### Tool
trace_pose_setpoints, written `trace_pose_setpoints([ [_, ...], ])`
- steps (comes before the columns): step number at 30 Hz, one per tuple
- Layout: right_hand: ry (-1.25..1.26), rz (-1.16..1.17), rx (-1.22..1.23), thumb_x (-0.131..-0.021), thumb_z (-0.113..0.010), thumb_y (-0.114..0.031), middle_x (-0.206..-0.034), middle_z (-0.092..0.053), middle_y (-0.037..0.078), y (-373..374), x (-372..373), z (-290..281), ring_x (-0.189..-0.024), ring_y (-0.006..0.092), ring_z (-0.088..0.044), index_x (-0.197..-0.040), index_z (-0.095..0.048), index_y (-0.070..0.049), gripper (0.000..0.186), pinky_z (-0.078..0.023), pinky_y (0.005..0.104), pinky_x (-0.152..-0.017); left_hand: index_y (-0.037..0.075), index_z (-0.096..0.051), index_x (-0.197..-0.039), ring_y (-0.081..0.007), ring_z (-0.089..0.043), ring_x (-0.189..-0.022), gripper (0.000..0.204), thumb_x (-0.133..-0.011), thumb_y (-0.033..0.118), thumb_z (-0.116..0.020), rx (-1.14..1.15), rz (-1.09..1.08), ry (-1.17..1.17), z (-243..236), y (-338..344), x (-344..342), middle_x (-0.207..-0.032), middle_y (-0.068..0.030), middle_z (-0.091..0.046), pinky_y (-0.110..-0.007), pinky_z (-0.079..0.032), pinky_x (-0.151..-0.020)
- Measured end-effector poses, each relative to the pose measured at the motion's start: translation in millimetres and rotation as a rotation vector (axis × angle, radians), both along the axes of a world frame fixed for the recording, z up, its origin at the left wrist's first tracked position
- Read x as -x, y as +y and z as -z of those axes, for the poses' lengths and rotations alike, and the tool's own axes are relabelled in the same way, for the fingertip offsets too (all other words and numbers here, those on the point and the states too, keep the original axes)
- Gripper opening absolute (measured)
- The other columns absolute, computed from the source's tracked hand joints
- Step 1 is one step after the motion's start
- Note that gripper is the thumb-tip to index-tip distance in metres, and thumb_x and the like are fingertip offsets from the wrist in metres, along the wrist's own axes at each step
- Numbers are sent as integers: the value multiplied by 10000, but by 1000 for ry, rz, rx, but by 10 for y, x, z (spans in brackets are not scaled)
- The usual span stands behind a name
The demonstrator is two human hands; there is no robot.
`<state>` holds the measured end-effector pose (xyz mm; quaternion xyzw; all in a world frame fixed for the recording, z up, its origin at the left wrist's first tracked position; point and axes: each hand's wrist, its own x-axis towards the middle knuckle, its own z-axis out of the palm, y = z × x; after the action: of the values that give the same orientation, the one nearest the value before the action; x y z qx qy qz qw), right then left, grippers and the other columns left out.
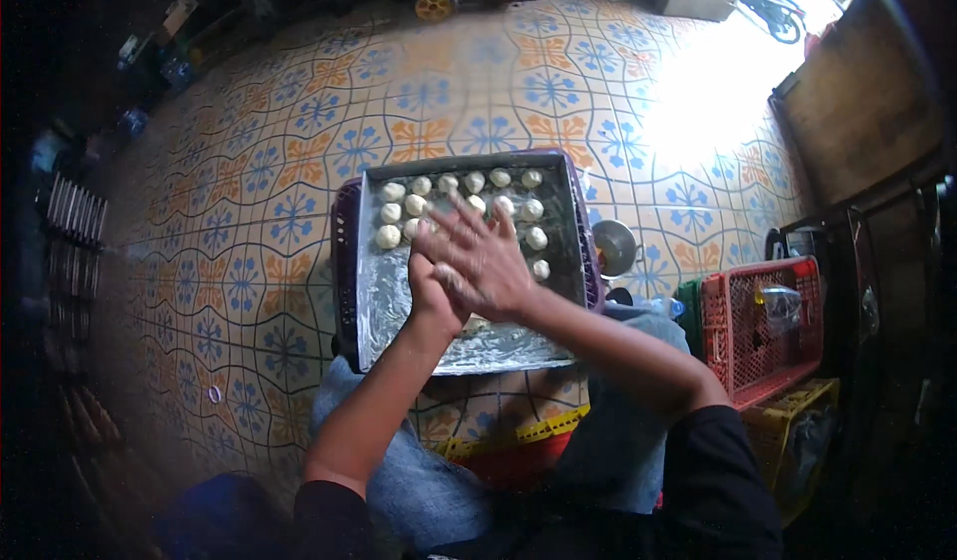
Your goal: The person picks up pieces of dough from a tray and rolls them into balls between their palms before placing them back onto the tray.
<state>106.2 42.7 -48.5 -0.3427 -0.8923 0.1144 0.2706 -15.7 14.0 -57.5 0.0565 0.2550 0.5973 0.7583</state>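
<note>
My left hand [435,286] and my right hand [490,269] are laid palm to palm over the middle of a metal baking tray [397,345]. On top, the right hand has its fingers stretched out and spread, smeared by motion. Beneath it the left hand shows its thumb side; its fingers are mostly covered. Whatever lies between the palms, if anything, is hidden. Rows of small pale dough balls [394,191] sit in the tray's far half, some behind my fingers. A whitish greasy smear coats the tray's near part.
A purple crate [346,251] sits under the tray. Right of it is a metal pot [616,248]. Farther right stand a red crate [763,326] and a yellow crate [793,430]. A wheeled machine [436,4] is on the patterned tile floor [289,351] at the far side.
</note>
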Motion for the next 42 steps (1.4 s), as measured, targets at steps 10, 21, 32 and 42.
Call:
trace_pose_setpoints([
  [10, 230, 364, 150, -874, -647, -372, -1632, -374, 128, 277, -172, -228, -1542, 384, -262, -1598, -376, -328, 774, -222, 590, -1191, 152, -568, -1313, -168, -658, -1113, 380, -1090, 413, -405, 148, -86, 260, 181, 14, -401, -1250, -25, -648, -348, -570, -902],
  [21, 256, 46, 3, -1058, -454, -320, -1319, -708, 58, 396, -131, -104, -1424, 274, -503, -1287, -731, -177, 387, -141, 537, -1230, 85, -580, -1306, -183, -636, -1144, 376, -1089, 329, -393, -68, -34, -87, 86, 220, -243, -1272, -55, -647, -357, -511, -997],
  [32, 132, 57, 316, -1082, -114, -568, -1590, -472, 53, 266, -95, 72, -1548, 288, -287, -1523, -505, -193, 699, -116, 510, -1236, 42, -470, -1471, -286, -581, -1282, 578, -1071, 453, -401, -49, 0, -15, 283, 267, -301, -1417, -126, -580, -417, -451, -1124],
  [42, 112, -160, -66, -995, -520, -417, -1383, -667, 58, 422, -332, 20, -1432, 312, -488, -1306, -712, -218, 416, -200, 584, -1200, 132, -559, -1383, -140, -648, -1066, 449, -1075, 439, -446, -13, 51, -51, 184, 267, -306, -1236, -49, -652, -325, -555, -868],
])
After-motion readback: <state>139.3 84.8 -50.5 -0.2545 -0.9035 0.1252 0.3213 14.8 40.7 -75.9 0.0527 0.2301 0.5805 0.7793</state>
